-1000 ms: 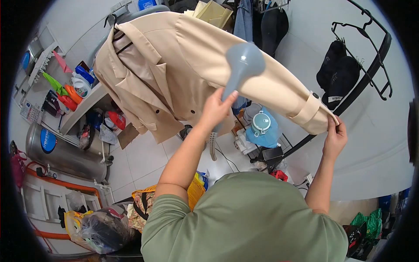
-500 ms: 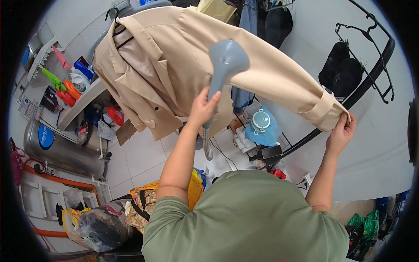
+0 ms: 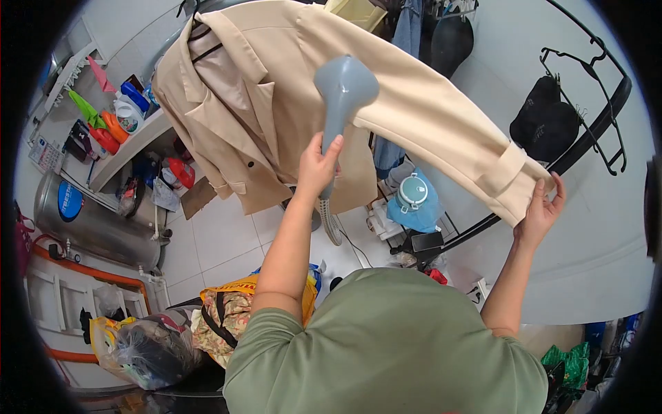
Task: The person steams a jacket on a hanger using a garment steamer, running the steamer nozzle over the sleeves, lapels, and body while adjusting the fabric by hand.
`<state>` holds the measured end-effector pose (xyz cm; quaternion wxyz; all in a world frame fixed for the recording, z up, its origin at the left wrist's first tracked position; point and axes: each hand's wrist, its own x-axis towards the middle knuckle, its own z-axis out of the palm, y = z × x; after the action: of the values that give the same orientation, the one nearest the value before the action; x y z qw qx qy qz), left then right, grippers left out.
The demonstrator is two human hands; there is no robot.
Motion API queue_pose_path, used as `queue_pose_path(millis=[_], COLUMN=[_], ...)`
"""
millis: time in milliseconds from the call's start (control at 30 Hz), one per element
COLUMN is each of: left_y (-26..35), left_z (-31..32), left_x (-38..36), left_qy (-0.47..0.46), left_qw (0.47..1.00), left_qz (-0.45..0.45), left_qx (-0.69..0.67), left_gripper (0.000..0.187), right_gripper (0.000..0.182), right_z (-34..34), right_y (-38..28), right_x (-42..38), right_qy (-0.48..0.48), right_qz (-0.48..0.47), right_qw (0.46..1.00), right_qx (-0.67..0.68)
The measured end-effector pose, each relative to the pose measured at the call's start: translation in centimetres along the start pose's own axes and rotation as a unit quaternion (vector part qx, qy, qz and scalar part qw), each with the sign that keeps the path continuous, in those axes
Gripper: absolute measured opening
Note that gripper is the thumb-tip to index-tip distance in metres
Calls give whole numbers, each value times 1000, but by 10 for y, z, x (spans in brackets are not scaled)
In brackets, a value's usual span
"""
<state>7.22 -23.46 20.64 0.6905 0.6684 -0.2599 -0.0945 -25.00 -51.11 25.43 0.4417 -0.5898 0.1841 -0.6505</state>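
A beige blazer (image 3: pixel 276 103) hangs from a black hanger (image 3: pixel 198 24) at the upper left, its front falling open. My left hand (image 3: pixel 319 165) is wrapped around the handle of a grey garment steamer (image 3: pixel 345 86). The steamer's wide head overlaps the upper sleeve in this view, and its ribbed hose (image 3: pixel 331 224) drops below my hand. My right hand (image 3: pixel 541 210) pinches the sleeve's cuff end (image 3: pixel 514 190) between thumb and fingers, holding the sleeve stretched out to the right. A strap band crosses the sleeve near the cuff.
At right, a black rack rail (image 3: pixel 593 141) carries hangers and dark caps (image 3: pixel 545 124). Below the sleeve stands a light-blue round container (image 3: pixel 412 192) on blue plastic. Detergent bottles (image 3: pixel 129 112) line a left shelf above a metal tank (image 3: pixel 93 221). Stuffed bags (image 3: pixel 155 348) lie lower left.
The steamer head has shifted a little left and up along the sleeve, its hose swinging slightly. The cuff in my right hand sits a bit lower, and the whole view has tilted slightly.
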Motion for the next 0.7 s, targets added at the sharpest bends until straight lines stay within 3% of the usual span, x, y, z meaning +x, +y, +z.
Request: queue_pose_path(millis=[133, 433, 700], left_y=[23, 37, 66], left_z=[4, 9, -16], left_x=[-3, -10, 39], left_qy=[19, -44, 50], left_qw=[998, 991, 993], left_qz=[-25, -41, -35], left_qx=[57, 116, 98], left_gripper=[48, 54, 52], right_gripper=[26, 46, 48], right_z=[-24, -4, -1], right_y=[3, -6, -3], right_x=[0, -20, -21], right_qy=[-138, -142, -142], right_qz=[-16, -60, -72], right_qw=[977, 981, 982], right_qx=[-163, -122, -102])
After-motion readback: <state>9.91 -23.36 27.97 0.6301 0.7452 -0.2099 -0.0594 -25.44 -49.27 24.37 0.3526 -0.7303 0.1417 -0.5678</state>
